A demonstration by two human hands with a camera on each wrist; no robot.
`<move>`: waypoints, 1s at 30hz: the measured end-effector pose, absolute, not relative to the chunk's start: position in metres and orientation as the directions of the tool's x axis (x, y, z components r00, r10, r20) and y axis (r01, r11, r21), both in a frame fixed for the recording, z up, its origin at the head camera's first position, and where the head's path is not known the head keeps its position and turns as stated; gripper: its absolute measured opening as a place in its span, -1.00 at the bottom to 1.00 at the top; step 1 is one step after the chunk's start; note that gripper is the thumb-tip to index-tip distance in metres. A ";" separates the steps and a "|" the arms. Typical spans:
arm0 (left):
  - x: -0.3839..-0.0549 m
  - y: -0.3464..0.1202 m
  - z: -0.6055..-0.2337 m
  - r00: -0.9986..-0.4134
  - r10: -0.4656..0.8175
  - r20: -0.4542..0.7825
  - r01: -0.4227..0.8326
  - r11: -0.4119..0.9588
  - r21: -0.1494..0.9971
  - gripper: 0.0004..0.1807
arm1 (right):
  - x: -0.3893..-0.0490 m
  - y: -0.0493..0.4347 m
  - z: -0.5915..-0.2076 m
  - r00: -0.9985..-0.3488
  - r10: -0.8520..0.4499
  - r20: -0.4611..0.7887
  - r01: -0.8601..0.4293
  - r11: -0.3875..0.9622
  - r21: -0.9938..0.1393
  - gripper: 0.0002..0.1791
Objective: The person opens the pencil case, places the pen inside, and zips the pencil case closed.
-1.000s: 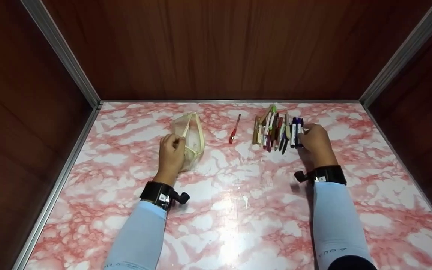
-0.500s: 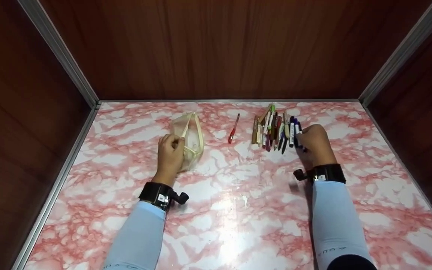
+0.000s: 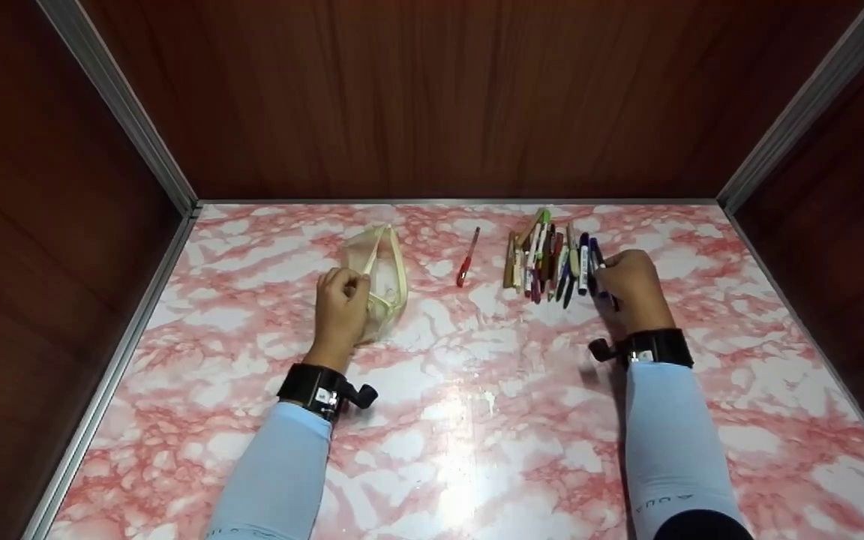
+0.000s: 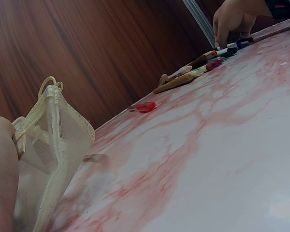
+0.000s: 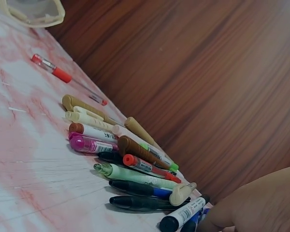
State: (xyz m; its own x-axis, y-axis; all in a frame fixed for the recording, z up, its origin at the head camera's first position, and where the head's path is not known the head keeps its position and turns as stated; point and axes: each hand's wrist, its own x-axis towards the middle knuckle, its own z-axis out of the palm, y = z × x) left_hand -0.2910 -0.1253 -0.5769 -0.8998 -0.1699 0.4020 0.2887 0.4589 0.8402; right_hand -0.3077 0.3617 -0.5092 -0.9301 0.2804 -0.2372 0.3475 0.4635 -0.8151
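Pens and markers (image 3: pixel 548 259) lie in a tight cluster on a red-and-white marbled table (image 3: pixel 387 450), right of centre and near its back edge, in brown, green, pink, red and black. At the cluster's right end, a person's right hand (image 3: pixel 629 285) has bent fingers pinching a dark pen (image 3: pixel 615 303) beside a purple-capped marker (image 3: pixel 594 244); the fingertips are partly hidden, so the exact gap between them cannot be told. On the other side, the left hand (image 3: pixel 343 300) has its fingers curled and nearly closed, pinching the edge of a pale yellow mesh pouch (image 3: pixel 402 274), whose mouth gapes. Between pouch and cluster, a red pen (image 3: pixel 466 266) lies apart, slightly slanted. Light blue sleeves (image 3: pixel 676 435) and black wristbands (image 3: pixel 668 346) cover both arms, and a dark wooden panel (image 3: pixel 432 97) rises behind the table
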 end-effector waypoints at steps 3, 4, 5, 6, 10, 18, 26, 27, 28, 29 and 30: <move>-0.291 -0.127 -0.577 -0.897 -0.173 0.407 0.292 0.460 0.839 -0.76 | -0.309 0.360 -0.509 -0.934 0.289 -0.209 0.331 0.482 -0.811 -0.74; -0.291 -0.127 -0.576 -0.897 -0.175 0.407 0.291 0.459 0.839 -0.76 | -0.309 0.360 -0.508 -0.937 0.289 -0.198 0.322 0.489 -0.811 -0.70; -0.291 -0.128 -0.577 -0.896 -0.177 0.408 0.292 0.458 0.840 -0.76 | -0.308 0.360 -0.508 -0.938 0.286 -0.194 0.316 0.479 -0.819 -0.66; -0.291 -0.128 -0.576 -0.895 -0.179 0.408 0.292 0.458 0.840 -0.76 | -0.308 0.359 -0.507 -0.940 0.283 -0.188 0.308 0.474 -0.825 -0.60; -0.291 -0.130 -0.576 -0.895 -0.180 0.409 0.293 0.456 0.841 -0.76 | -0.307 0.357 -0.501 -0.954 0.275 -0.117 0.253 0.533 -0.808 -0.41; -0.293 -0.131 -0.577 -0.893 -0.184 0.410 0.295 0.448 0.844 -0.76 | -0.317 0.338 -0.486 -0.959 0.282 -0.024 0.187 0.568 -0.801 -0.45; -0.291 -0.127 -0.576 -0.901 -0.178 0.396 0.282 0.452 0.846 -0.75 | -0.319 0.304 -0.472 -0.971 0.237 0.033 0.096 0.512 -0.854 -0.53; -0.291 -0.126 -0.575 -0.901 -0.177 0.397 0.283 0.452 0.846 -0.76 | -0.319 0.298 -0.472 -0.974 0.225 0.040 0.082 0.506 -0.859 -0.53; -0.291 -0.126 -0.575 -0.900 -0.176 0.398 0.286 0.452 0.845 -0.76 | -0.319 0.292 -0.471 -0.976 0.215 0.048 0.067 0.497 -0.865 -0.53; -0.291 -0.125 -0.575 -0.897 -0.177 0.404 0.290 0.454 0.843 -0.76 | -0.320 0.286 -0.472 -0.977 0.204 0.060 0.049 0.491 -0.870 -0.54; -0.291 -0.125 -0.575 -0.896 -0.178 0.407 0.292 0.455 0.841 -0.76 | -0.321 0.279 -0.472 -0.979 0.193 0.071 0.032 0.483 -0.875 -0.55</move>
